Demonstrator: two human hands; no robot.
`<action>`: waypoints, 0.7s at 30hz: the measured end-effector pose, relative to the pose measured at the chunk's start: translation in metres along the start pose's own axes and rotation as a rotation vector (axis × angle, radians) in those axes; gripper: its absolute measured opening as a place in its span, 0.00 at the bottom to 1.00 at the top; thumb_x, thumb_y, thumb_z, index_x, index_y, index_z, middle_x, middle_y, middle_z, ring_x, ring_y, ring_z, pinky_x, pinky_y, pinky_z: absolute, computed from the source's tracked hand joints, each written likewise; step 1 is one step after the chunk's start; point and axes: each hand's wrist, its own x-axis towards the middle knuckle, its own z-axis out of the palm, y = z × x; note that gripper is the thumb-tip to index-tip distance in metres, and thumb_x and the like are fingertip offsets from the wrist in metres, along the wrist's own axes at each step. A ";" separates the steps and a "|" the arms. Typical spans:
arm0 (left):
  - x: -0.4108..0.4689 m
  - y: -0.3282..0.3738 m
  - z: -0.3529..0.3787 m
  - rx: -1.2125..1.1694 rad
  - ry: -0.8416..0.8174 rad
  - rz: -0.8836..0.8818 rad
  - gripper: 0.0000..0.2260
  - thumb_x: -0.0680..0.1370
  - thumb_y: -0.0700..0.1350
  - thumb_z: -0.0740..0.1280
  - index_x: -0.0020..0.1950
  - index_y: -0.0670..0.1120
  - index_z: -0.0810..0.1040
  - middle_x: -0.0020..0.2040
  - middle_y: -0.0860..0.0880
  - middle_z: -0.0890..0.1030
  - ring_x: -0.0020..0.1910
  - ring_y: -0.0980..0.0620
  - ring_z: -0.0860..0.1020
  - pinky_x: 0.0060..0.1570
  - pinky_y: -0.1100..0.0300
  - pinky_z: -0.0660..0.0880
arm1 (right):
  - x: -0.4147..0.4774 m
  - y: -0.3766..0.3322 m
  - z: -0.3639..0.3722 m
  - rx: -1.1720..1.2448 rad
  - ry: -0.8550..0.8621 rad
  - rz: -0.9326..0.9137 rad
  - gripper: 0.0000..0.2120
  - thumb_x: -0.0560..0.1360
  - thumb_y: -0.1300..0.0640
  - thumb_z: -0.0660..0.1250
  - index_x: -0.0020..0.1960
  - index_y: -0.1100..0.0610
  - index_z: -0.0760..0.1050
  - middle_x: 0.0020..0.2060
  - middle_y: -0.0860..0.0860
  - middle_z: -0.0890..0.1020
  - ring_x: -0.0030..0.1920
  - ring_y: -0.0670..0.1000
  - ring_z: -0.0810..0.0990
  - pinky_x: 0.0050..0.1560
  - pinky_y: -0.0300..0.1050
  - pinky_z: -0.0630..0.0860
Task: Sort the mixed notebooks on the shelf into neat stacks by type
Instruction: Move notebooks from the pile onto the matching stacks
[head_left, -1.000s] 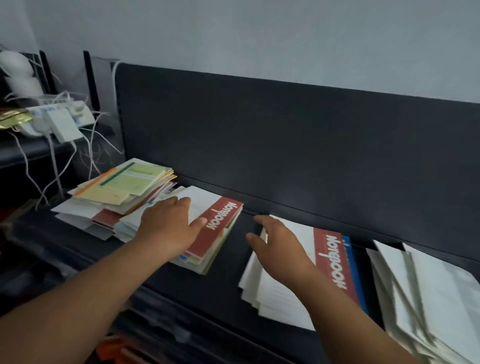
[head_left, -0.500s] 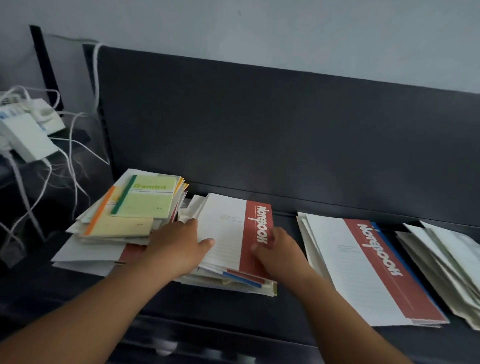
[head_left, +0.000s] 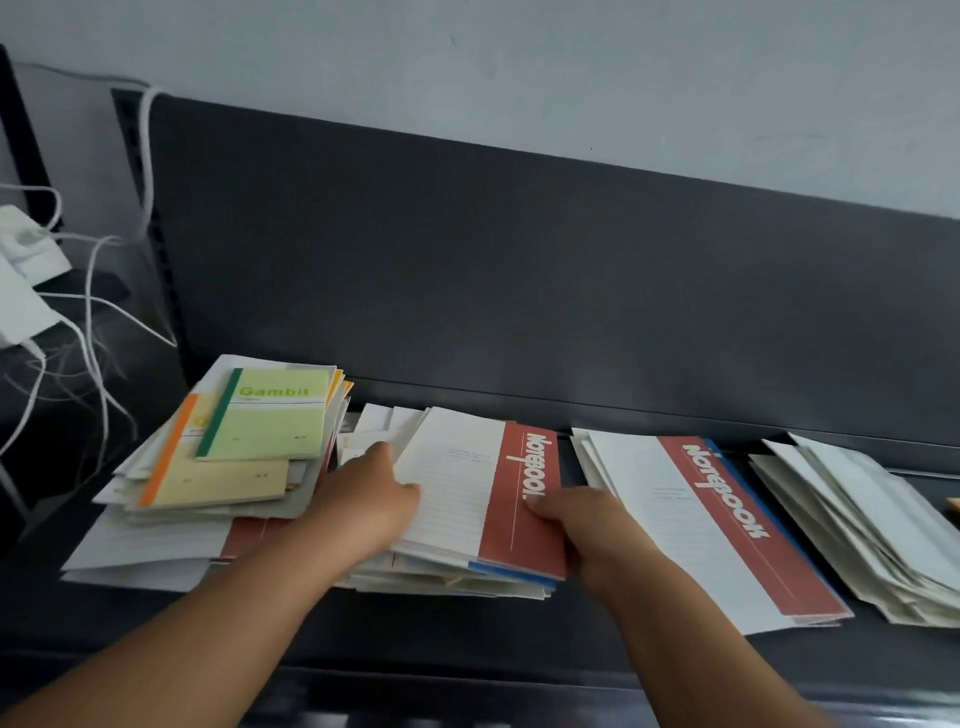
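Observation:
Three heaps of notebooks lie on the dark shelf (head_left: 457, 631). The middle heap is topped by a white notebook with a red band (head_left: 457, 483). My left hand (head_left: 366, 501) holds its left edge, thumb on the cover. My right hand (head_left: 587, 527) pinches its right edge, thumb on the red band. To the left is a messy pile with a green Gambit notebook (head_left: 270, 415) over a yellow notebook with an orange spine (head_left: 218, 483). On the right lies a stack topped by another red-banded notebook (head_left: 691, 525).
A loose pile of white notebooks (head_left: 862, 525) fills the far right of the shelf. The shelf's dark back panel (head_left: 519, 286) rises right behind the heaps. White cables (head_left: 93, 312) and a white box hang at the far left.
My right hand left the right stack and came to the red band of the middle heap's top notebook. My left hand stayed at its left edge. The camera drew closer.

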 end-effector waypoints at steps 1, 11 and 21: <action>0.003 -0.002 -0.002 -0.138 0.007 -0.062 0.19 0.79 0.46 0.61 0.69 0.45 0.67 0.52 0.52 0.74 0.50 0.49 0.74 0.41 0.59 0.72 | -0.001 -0.001 0.000 0.023 -0.019 0.000 0.08 0.78 0.58 0.67 0.56 0.59 0.75 0.47 0.56 0.86 0.47 0.56 0.86 0.47 0.52 0.82; 0.004 -0.006 -0.022 -1.035 -0.218 -0.265 0.08 0.81 0.40 0.60 0.51 0.42 0.79 0.46 0.41 0.83 0.46 0.42 0.80 0.43 0.51 0.76 | -0.012 -0.005 0.003 0.154 0.043 -0.161 0.06 0.80 0.59 0.65 0.56 0.57 0.77 0.46 0.53 0.87 0.46 0.56 0.86 0.50 0.56 0.81; -0.007 -0.003 -0.029 -1.166 -0.370 -0.249 0.15 0.82 0.47 0.59 0.62 0.40 0.78 0.54 0.39 0.83 0.54 0.39 0.81 0.47 0.46 0.79 | -0.028 -0.020 -0.003 0.200 0.112 -0.243 0.04 0.81 0.56 0.64 0.55 0.54 0.75 0.47 0.51 0.85 0.45 0.54 0.86 0.45 0.52 0.82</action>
